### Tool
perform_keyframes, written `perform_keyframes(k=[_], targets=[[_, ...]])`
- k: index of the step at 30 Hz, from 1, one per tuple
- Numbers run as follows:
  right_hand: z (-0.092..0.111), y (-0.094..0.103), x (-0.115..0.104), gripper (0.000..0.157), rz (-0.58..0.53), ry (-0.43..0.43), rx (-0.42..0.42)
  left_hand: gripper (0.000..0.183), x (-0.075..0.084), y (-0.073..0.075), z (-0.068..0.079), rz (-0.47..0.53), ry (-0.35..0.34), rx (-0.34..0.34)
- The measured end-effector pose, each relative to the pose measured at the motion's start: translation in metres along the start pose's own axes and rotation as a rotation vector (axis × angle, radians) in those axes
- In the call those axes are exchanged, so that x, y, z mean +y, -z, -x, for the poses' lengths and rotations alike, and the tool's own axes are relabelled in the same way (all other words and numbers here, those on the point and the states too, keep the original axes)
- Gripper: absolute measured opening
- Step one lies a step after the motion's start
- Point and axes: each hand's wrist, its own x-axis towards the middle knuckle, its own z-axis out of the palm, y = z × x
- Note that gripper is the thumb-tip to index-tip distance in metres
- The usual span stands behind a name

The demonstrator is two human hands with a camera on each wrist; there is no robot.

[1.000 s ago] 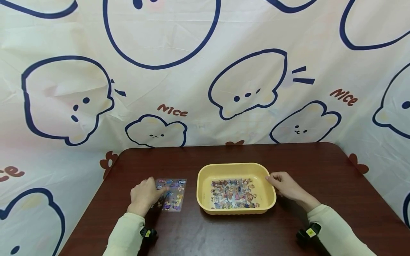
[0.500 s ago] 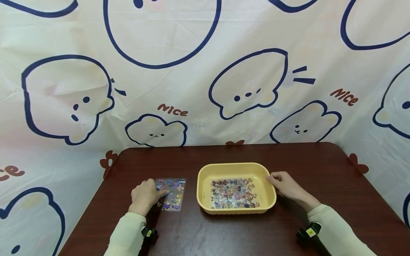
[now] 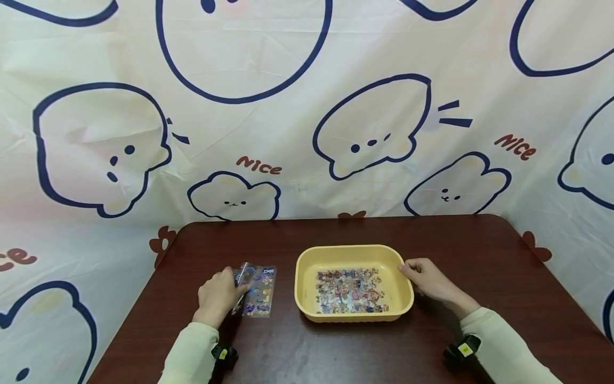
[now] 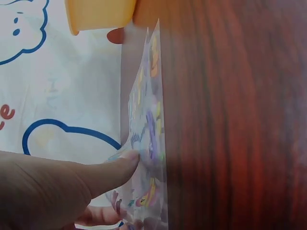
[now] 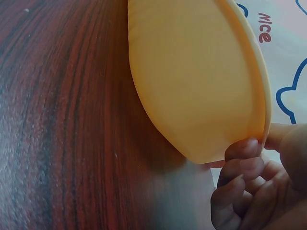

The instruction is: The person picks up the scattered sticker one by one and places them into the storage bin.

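Observation:
My left hand (image 3: 218, 297) pinches the left side of a clear sticker sheet (image 3: 263, 293) printed with small colourful figures. That side of the sheet curls up off the table. In the left wrist view the thumb presses on the transparent sheet (image 4: 151, 120), and the other fingers are partly hidden behind it. Two layers or edges show there; I cannot tell if they are separate sheets. My right hand (image 3: 428, 277) grips the right rim of a yellow plastic tray (image 3: 307, 261), thumb inside and fingers curled outside against its wall (image 5: 201, 76). Inside the tray lies another sticker sheet (image 3: 352, 290).
A dark brown wooden table (image 3: 355, 352) carries everything. Behind and beside it hangs a pale cloth (image 3: 297, 133) with cartoon bear outlines. Each wrist wears a black device (image 3: 462, 348).
The sheet's left side has curled upward under my left hand, which shifted very slightly. My right hand and the tray have stayed in place.

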Motion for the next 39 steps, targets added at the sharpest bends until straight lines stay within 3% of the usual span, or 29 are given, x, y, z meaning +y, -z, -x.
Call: perform_keyframes(k=[6, 15, 19, 26, 39], targets=[[0.0, 0.0, 0.0, 0.038, 0.007, -0.005, 0.006, 0.078, 0.001, 0.0, 0.0, 0.013, 0.02, 0.0], [0.0, 0.0, 0.001, 0.038, 0.002, -0.002, 0.005, 0.071, 0.001, -0.001, -0.001, 0.015, 0.018, 0.005], [0.0, 0.0, 0.001, 0.038, -0.002, -0.006, 0.006, 0.06, -0.001, -0.001, -0.002, 0.022, 0.005, 0.011], [0.0, -0.001, 0.001, 0.038, 0.002, 0.001, 0.004, 0.013, -0.005, 0.005, -0.003, 0.059, -0.01, 0.057], [-0.001, -0.001, 0.001, 0.037, 0.013, 0.003, 0.004, 0.011, -0.005, 0.019, -0.003, 0.19, 0.003, 0.03]])
